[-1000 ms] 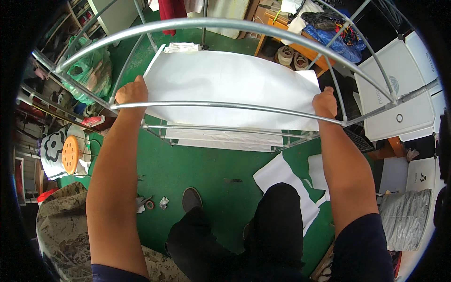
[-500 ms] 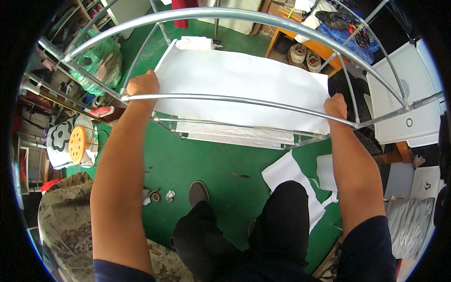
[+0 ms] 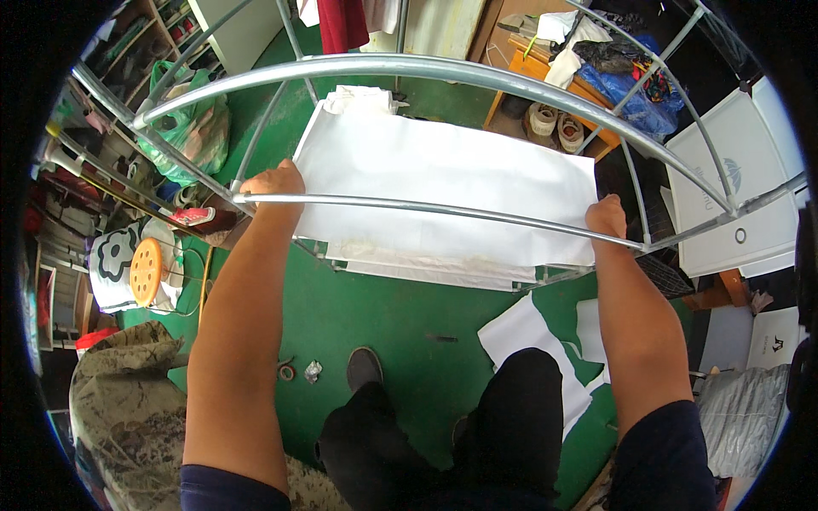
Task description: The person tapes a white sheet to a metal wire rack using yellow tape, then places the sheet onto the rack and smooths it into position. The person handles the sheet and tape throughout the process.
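A broad white sheet stretches between my hands inside a frame of silvery metal tubes. My left hand is closed at the sheet's left edge, close to the left end of the thin front tube. At the opposite edge, my right hand is closed on the sheet beside a frame joint; its fingertips are partly hidden. The front tube passes across above the sheet. Lower down, a second white layer lies on the bottom tubes.
White cut pieces lie on the green floor by my right knee. A tape roll is near my shoe. To the left are a yellow stool and a green plastic bag; white panels stand at right.
The view has shifted so the scene sits lower. Relative to the frame, the sheet's near edge has come down and now covers most of a lower rail. Both hands keep their grip.
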